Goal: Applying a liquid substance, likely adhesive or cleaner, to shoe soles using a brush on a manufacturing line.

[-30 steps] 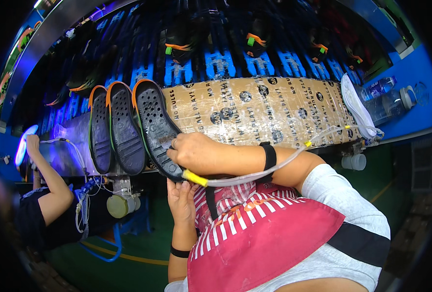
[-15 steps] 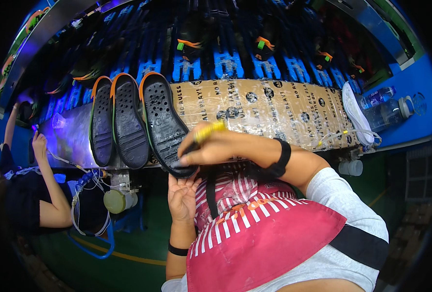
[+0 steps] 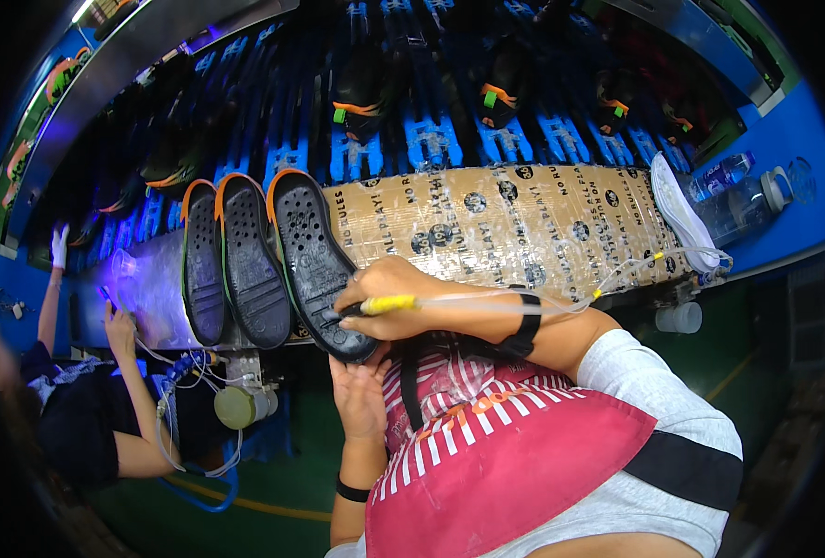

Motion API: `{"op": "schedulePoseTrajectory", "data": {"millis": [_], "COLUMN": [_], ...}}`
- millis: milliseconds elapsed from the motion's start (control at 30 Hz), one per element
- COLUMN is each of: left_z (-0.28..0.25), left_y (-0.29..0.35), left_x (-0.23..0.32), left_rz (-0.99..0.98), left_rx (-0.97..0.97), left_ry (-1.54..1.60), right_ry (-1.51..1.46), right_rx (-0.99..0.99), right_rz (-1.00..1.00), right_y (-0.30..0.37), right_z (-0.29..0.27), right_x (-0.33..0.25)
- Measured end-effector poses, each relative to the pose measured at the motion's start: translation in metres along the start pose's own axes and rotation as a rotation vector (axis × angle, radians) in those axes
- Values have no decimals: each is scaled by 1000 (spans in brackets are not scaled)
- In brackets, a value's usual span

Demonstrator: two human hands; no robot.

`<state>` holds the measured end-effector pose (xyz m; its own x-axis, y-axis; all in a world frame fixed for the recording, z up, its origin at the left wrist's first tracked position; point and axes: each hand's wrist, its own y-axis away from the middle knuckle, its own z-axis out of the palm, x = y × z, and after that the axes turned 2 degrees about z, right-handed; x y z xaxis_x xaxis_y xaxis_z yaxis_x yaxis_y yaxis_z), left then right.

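My right hand point(image 3: 389, 296) is closed around a tube-fed brush point(image 3: 389, 304) with a yellow fitting; its dark tip rests on the heel part of a black shoe sole point(image 3: 315, 251). A clear hose runs from the fitting back over my right wrist. Below that sole's near end, my left hand point(image 3: 360, 395) has its fingers at the heel edge, gripping it from underneath; the fingertips are partly hidden. To the left lie two more black soles, a middle sole point(image 3: 252, 260) and an outer sole point(image 3: 203, 265). All three have orange toe rims and holes in the forefoot.
Cardboard point(image 3: 487, 228) covers the bench to the right. A white sole point(image 3: 680, 214) and plastic bottles point(image 3: 743, 214) stand at its right end. Behind, blue racks point(image 3: 431, 139) carry dark shoes point(image 3: 361, 102). At the left a co-worker's hand point(image 3: 119, 330) is over the bench, near a clear cup point(image 3: 124, 265).
The scene sits lower in view. My right hand has shifted the brush slightly up and left along the sole, and its hose now shows across my wrist. My left hand stays at the heel.
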<state>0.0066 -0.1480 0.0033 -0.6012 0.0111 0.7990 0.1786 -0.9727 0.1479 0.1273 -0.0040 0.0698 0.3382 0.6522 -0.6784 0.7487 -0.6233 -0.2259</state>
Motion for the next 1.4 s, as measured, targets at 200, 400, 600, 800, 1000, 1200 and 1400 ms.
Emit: {"op": "schedulePoseTrajectory", "data": {"millis": [200, 400, 600, 800, 1000, 1200, 1400], "left_z": [24, 46, 44, 40, 56, 60, 62], "left_y": [-8, -11, -12, -25, -15, -25, -56], "left_x": [-8, -11, -22, -23, -7, 8, 43], "left_rz": [159, 268, 194, 389, 592, 678, 863], "left_rx": [249, 324, 420, 417, 283, 359, 506], "left_ry": [-231, -267, -126, -362, -602, -619, -716], "right_ry": [-425, -435, -543, -583, -576, -573, -542], "right_rx": [516, 620, 708, 755, 848, 905, 930], "right_rz": [44, 213, 337, 364, 393, 381, 368], "right_y": [20, 58, 80, 90, 98, 105, 106], "right_z": [-39, -60, -60, -64, -75, -81, -81], "right_x": [13, 27, 45, 53, 61, 68, 70]}}
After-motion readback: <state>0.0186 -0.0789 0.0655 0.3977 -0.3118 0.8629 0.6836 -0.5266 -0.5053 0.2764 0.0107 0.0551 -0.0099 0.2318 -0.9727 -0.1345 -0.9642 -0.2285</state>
